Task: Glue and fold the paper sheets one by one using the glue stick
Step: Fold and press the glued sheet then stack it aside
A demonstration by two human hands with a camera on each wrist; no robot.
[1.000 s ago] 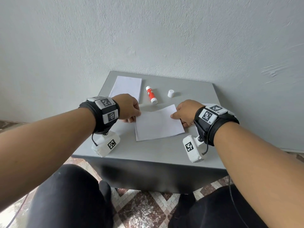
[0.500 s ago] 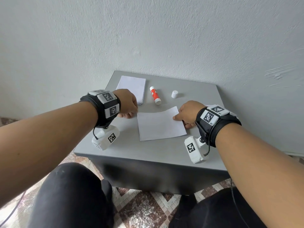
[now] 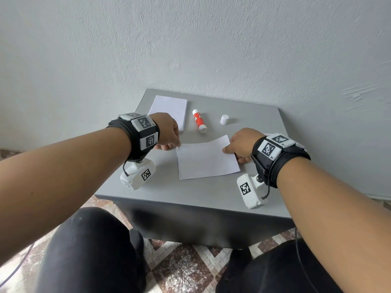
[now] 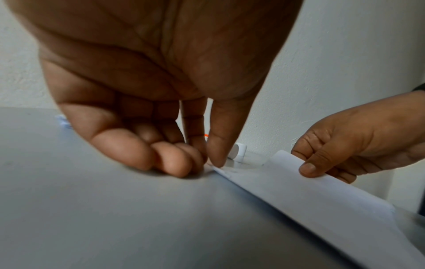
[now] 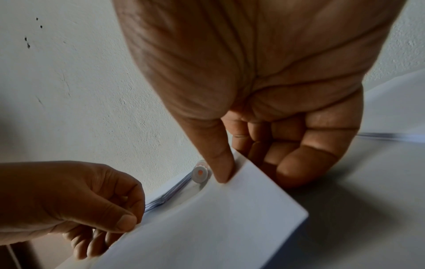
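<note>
A white paper sheet (image 3: 206, 158) lies in the middle of the grey table (image 3: 190, 193), its far edge lifted. My left hand (image 3: 169, 136) pinches the sheet's far left corner (image 4: 216, 166) between thumb and fingers. My right hand (image 3: 239, 144) pinches the far right corner (image 5: 232, 174), thumb on top, fingers under the paper. A red and white glue stick (image 3: 199, 121) lies uncapped beyond the sheet, its white cap (image 3: 224, 119) standing to the right. A stack of white sheets (image 3: 169, 108) sits at the far left.
The table stands against a pale wall (image 3: 211, 49). My knees in dark trousers (image 3: 91, 250) are below the table's front edge, above a patterned floor (image 3: 186, 267). Another white sheet edge (image 5: 391, 109) shows at the far right in the right wrist view.
Both hands have taken hold of the sheet's far corners and raised its far edge. The left hand moved right to the corner.
</note>
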